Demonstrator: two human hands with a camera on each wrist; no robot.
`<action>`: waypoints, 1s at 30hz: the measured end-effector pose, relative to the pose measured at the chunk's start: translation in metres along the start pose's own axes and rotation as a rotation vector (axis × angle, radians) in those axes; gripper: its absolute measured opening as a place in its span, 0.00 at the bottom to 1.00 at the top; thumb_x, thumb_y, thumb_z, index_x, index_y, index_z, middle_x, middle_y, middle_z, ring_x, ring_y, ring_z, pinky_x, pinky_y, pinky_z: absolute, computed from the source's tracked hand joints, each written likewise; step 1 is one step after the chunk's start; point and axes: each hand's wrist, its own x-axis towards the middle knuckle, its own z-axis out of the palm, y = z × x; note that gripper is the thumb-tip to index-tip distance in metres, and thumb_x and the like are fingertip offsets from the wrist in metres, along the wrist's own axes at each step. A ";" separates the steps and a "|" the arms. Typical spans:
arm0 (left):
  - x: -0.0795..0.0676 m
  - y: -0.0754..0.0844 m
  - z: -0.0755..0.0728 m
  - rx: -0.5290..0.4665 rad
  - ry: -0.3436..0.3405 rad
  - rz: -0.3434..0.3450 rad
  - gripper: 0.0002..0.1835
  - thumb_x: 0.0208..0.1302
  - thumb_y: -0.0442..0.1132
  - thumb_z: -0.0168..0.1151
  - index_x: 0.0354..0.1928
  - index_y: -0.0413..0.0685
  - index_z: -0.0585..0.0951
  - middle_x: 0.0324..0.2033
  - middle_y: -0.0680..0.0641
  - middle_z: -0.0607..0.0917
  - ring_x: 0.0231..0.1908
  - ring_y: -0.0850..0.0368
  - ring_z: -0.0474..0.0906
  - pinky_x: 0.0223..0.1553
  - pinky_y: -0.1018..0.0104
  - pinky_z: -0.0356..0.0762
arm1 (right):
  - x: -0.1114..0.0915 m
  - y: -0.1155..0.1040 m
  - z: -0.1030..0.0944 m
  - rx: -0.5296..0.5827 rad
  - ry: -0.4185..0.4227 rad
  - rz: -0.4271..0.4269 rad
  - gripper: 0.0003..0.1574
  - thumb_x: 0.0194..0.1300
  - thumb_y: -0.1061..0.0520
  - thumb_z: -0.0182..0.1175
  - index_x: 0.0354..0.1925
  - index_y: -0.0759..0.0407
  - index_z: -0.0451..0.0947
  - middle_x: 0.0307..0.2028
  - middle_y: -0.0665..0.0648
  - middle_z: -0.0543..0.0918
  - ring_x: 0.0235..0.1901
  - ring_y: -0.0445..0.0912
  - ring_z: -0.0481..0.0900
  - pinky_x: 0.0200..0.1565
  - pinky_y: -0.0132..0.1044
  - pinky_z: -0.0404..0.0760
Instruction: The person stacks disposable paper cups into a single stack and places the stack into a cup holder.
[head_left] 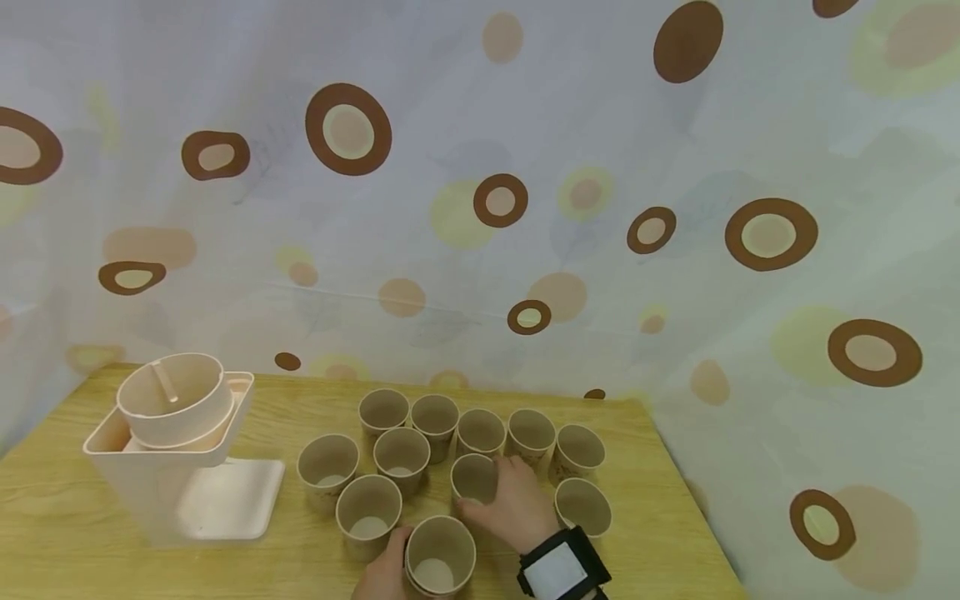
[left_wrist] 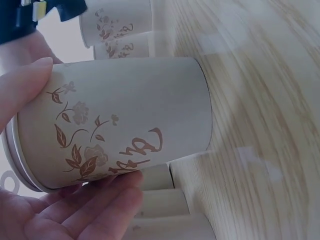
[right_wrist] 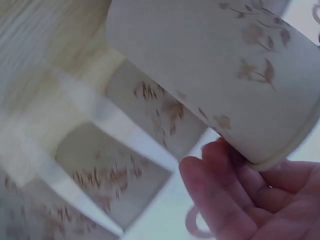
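My left hand (head_left: 384, 573) grips a paper cup (head_left: 441, 550) at the front of the table, its thumb and fingers around the sides near the rim. A doubled rim shows on this cup (left_wrist: 115, 115) in the left wrist view, so another is nested in it. Brown flowers and lettering decorate its wall. Just behind and to the right, my right hand (head_left: 517, 504) holds a second paper cup (head_left: 472, 479) by its rim. In the right wrist view, that cup (right_wrist: 210, 75) leans across the picture with the fingers (right_wrist: 210, 190) at its rim.
Several more paper cups stand upright around both hands, including one left of the left hand (head_left: 369, 512) and one right of the right hand (head_left: 583, 507). A white plastic holder (head_left: 150, 492) with a round container (head_left: 176, 400) stands at left. Behind the wooden table (head_left: 300, 575) hangs a patterned curtain (head_left: 420, 250).
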 end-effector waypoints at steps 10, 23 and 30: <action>0.009 0.014 0.003 -0.085 -0.072 0.044 0.49 0.37 0.46 0.75 0.60 0.26 0.65 0.49 0.30 0.79 0.47 0.36 0.77 0.46 0.39 0.77 | -0.015 0.005 -0.033 0.004 0.145 0.065 0.43 0.47 0.41 0.65 0.51 0.73 0.74 0.47 0.70 0.79 0.46 0.59 0.77 0.45 0.54 0.81; 0.012 0.023 0.011 -0.076 -0.060 -0.032 0.55 0.35 0.54 0.75 0.62 0.28 0.62 0.53 0.29 0.75 0.50 0.36 0.74 0.49 0.38 0.75 | -0.023 0.005 -0.051 -0.004 0.238 0.033 0.40 0.48 0.45 0.65 0.51 0.73 0.74 0.41 0.68 0.78 0.41 0.57 0.77 0.42 0.52 0.82; 0.014 0.027 0.016 -0.081 -0.028 -0.019 0.48 0.34 0.49 0.77 0.57 0.31 0.68 0.48 0.35 0.80 0.46 0.40 0.77 0.47 0.40 0.77 | -0.031 0.000 -0.062 0.055 0.213 0.058 0.42 0.49 0.46 0.66 0.54 0.73 0.72 0.44 0.68 0.77 0.43 0.57 0.76 0.46 0.54 0.80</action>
